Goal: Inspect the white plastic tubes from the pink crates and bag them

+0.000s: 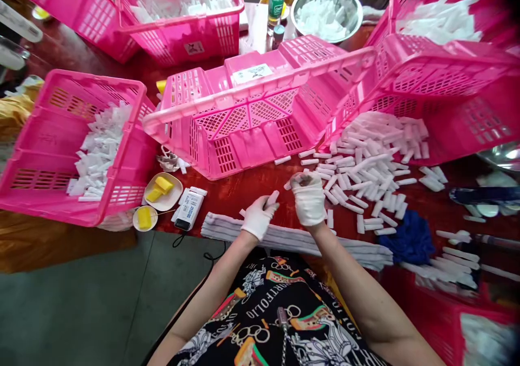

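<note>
My left hand [259,216], in a white glove, is closed round a small white plastic tube [271,198] that sticks up from the fingers. My right hand [309,197], also gloved, is closed with dirty fingertips pinched together beside a white piece; what it grips is too small to name. Both hands hover over the red table just above a folded grey-white cloth [292,240] at the table's edge. A pile of white tubes [371,163] spills out of a tipped pink basket [430,84] just right of my right hand.
Another tipped pink basket [244,122] lies straight ahead. A pink basket [60,144] at left holds white pieces. More pink baskets [182,14] and a steel bowl [327,11] stand behind. Small dishes with yellow blocks [160,190], a white device [189,209] and a blue cloth [410,241] lie nearby.
</note>
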The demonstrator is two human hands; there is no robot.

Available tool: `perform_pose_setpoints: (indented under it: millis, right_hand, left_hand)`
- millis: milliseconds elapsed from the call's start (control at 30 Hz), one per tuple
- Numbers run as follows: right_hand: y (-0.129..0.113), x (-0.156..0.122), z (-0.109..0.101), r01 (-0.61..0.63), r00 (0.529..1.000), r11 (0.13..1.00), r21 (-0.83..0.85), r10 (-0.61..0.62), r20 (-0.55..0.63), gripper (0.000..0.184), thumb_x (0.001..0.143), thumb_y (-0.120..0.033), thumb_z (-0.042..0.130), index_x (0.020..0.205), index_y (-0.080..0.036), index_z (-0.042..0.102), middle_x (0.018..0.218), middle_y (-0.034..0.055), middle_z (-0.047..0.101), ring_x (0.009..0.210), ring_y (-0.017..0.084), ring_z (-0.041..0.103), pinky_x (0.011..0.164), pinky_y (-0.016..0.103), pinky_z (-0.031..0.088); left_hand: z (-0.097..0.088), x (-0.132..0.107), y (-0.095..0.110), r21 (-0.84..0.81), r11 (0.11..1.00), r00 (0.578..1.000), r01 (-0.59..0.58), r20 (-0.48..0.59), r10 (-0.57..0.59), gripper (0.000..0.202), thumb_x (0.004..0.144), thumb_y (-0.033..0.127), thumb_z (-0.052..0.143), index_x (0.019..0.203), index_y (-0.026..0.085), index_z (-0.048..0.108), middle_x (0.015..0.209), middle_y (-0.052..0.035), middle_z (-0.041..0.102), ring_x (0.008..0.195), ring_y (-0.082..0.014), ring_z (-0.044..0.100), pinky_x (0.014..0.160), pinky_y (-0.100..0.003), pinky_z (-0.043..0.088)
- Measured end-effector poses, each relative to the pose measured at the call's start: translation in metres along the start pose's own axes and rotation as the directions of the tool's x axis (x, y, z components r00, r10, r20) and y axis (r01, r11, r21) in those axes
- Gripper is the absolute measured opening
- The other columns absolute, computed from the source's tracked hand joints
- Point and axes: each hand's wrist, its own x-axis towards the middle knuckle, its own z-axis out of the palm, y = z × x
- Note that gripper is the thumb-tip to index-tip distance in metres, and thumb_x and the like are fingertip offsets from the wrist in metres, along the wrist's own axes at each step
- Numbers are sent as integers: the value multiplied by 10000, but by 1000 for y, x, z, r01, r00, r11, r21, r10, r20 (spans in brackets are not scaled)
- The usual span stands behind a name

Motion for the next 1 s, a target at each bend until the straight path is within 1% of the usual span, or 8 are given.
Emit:
perform_pose_setpoints:
  millis: [133, 200, 367, 600, 733, 833, 933, 1000]
  right_hand:
    - [-21, -21, -12, 320, 947, 948, -8, -319, 15, 126, 809, -316, 589, 838, -240, 493, 875, 38, 590, 811, 166, 591, 785, 353, 510]
    - [-24, -26, -15, 382, 924, 924, -19, -381, 26, 113, 808, -297, 599, 843, -227, 518, 883, 30, 595, 850, 160, 591, 820, 346, 499]
    - [-35, -18, -23, 54, 997, 998, -43, -51, 56, 241, 772, -421, 622, 828, -206, 531, 807, 17, 602, 760, 151, 576, 729, 305, 493]
    - [-61, -10, -31, -32, 982, 952, -305, 86, 167, 423, 768, -589, 533, 705, -173, 576, 661, 22, 583, 677, 150, 530, 652, 281, 432]
    - [-72, -16, -28, -23, 983, 938, -346, 84, 163, 446, 770, -612, 521, 653, -183, 547, 595, 9, 547, 626, 140, 507, 610, 267, 407]
    - [-75, -18, -26, -10, 979, 948, -319, 75, 191, 439, 777, -612, 517, 675, -187, 556, 633, 10, 560, 630, 137, 505, 619, 266, 405]
    - [-73, -17, -27, 17, 943, 964, -264, 72, 326, 412, 797, -579, 525, 670, -189, 563, 673, 0, 564, 657, 129, 497, 694, 269, 413]
    - [-70, -15, -29, 22, 911, 979, -201, 63, 409, 404, 823, -553, 513, 649, -191, 553, 687, -3, 554, 676, 127, 489, 721, 267, 412]
  left_hand:
    - [3, -15, 30, 30, 997, 998, -65, -8, 65, 306, 758, 380, 631, 975, 168, 676, 826, -23, 671, 761, -133, 576, 710, -220, 427]
    - [2, -20, 37, -36, 999, 998, -38, 41, 39, 307, 760, 398, 619, 936, 154, 682, 772, -15, 655, 702, -119, 549, 660, -213, 415]
    - [-5, -24, 41, -140, 989, 973, 50, 232, -17, 382, 785, 475, 552, 820, 114, 674, 597, 17, 541, 541, -85, 435, 535, -213, 339]
    - [-14, -34, 44, 259, 936, 970, -238, 5, 245, 174, 799, 315, 600, 868, 166, 655, 802, -30, 623, 760, -144, 528, 733, -257, 383]
    - [-13, -38, 50, 160, 970, 980, -182, -47, 192, 143, 796, 301, 608, 834, 166, 638, 769, -26, 603, 722, -132, 514, 687, -246, 376]
    - [-16, -39, 59, -201, 978, 982, 60, 186, -22, 271, 798, 411, 594, 761, 143, 587, 601, 21, 477, 506, -69, 378, 493, -213, 273]
    - [-25, -39, 64, -487, 805, 850, 339, 526, -40, 396, 782, 529, 584, 766, 137, 524, 586, 47, 401, 423, -22, 226, 422, -197, 142]
    - [-31, -40, 65, -567, 710, 786, 418, 618, 31, 416, 755, 532, 624, 773, 135, 502, 608, 48, 395, 421, -6, 205, 415, -188, 112]
